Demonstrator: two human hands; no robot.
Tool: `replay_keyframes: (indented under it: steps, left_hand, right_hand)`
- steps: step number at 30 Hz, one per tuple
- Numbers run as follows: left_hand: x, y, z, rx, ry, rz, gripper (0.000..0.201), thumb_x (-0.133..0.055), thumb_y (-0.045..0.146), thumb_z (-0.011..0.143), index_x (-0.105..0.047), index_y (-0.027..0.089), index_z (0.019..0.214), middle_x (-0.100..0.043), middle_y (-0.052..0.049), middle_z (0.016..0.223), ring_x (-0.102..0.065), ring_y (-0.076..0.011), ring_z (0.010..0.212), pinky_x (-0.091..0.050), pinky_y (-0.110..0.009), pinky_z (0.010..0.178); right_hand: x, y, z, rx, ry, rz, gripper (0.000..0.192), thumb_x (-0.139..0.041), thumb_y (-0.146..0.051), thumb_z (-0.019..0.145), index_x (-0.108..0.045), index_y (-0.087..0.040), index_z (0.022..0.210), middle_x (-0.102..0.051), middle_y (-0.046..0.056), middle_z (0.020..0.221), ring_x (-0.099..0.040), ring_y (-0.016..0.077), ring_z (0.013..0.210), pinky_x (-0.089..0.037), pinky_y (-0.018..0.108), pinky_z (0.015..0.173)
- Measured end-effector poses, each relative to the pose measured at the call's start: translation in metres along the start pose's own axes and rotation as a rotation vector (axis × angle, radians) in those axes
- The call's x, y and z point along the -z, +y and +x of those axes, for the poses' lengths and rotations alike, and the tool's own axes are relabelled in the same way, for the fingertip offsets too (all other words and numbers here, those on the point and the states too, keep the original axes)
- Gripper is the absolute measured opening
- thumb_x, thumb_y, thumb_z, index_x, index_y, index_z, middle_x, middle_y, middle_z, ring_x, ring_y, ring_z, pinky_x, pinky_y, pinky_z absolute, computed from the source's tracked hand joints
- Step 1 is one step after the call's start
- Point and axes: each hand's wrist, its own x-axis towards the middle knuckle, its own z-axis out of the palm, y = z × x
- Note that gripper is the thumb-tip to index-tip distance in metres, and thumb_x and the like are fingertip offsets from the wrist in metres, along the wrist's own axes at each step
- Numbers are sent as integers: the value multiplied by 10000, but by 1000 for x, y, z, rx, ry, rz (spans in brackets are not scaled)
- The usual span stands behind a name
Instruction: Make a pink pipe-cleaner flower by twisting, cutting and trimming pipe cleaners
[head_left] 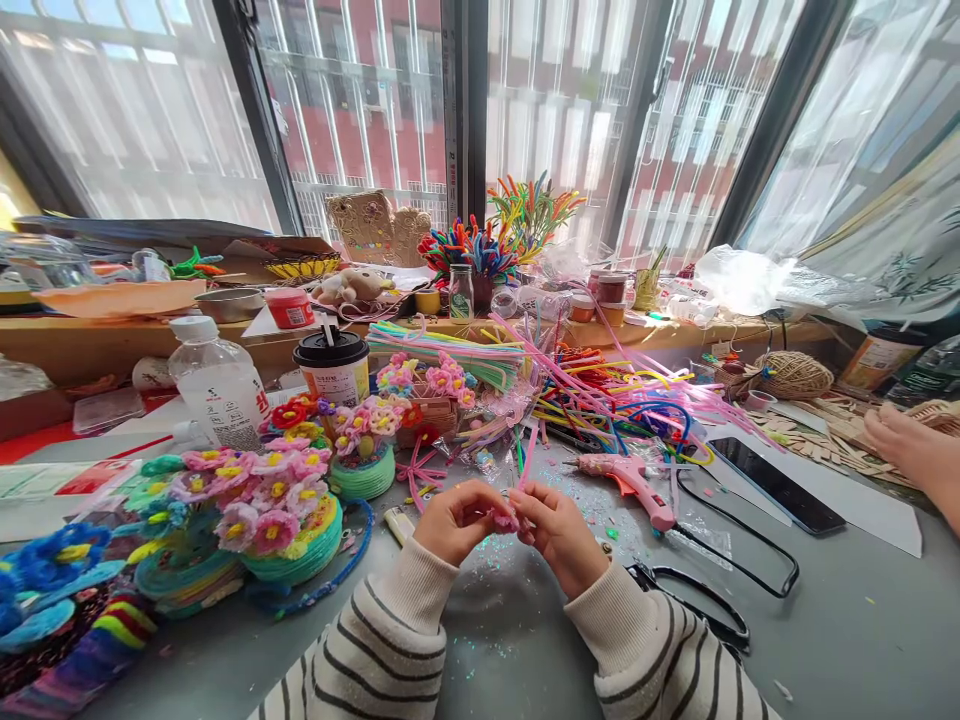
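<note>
pink pipe cleaner pinched between both hands

we start nearest us: our left hand [454, 520] and right hand [559, 535] meet over the grey table [862, 620], fingertips closed on a small pink pipe cleaner [506, 520] that is curled into a little bud between them. one loose end stands up from it toward 12 o'clock. we judge it very light, fuzzy on the outside with a thin wire core, so it should bend easily and keep whatever bend it gets; a soft pinch close to the curl seems the best hold, since squeezing hard would likely flatten the fluff.

at 3 o'clock from our hands lie black scissors [720, 600], and at 2 o'clock a pink glue gun [630, 480] with a dark phone [776, 485] beyond it. at 9 o'clock sit finished flower baskets [277, 520] in green and pink.

farther off, at 12 o'clock, a heap of coloured pipe cleaners [600, 390] spreads across the table, with a lidded cup [331, 365] and a plastic bottle [217, 385] at 10 o'clock. another person's hand [911, 450] rests at the far right edge.
</note>
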Motion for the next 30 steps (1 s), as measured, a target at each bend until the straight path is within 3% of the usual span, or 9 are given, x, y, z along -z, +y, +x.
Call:
replay_keyframes:
  steps: [4,11,18,24,30]
  left_hand:
    - [0,3,0,27,-31,-1,83,-595,187,568,-575,113,601,-541,-21,613,-526,-109,585,-430,-233,578]
    - [1,8,0,196,-96,-225,174,-606,222,565,-525,127,686,-567,-16,608,-518,-105,556,-433,-225,493]
    - [5,6,0,215,-87,-378,177,-643,186,523,-536,127,651,-566,3,577,-528,-96,541,-428,-220,517]
    - [8,22,-3,403,30,-575,183,-613,159,560,-544,153,730,-567,23,604,-562,-85,564,-451,-204,588]
    - [10,22,-3,316,203,-714,303,-668,112,455,-582,141,744,-592,7,659,-559,-81,626,-447,-161,619]
  right_hand:
    - [-1,-3,-2,-47,14,89,129,-601,-209,604,-501,-131,578,-417,-57,472,-344,20,417,-267,137,407]
    - [-2,-9,-4,-52,-42,273,90,-571,-209,638,-535,-130,615,-473,-38,521,-392,25,452,-332,138,457]
    - [-5,-8,-4,-103,37,286,97,-630,-174,565,-562,-110,594,-508,-27,508,-412,21,442,-346,129,444]
    - [-5,-9,-3,-96,17,463,71,-621,-145,566,-551,-131,568,-450,-48,490,-388,21,434,-337,114,395]
    - [-6,-5,-3,-111,51,507,103,-646,-145,545,-558,-131,596,-484,-36,526,-424,12,437,-365,89,393]
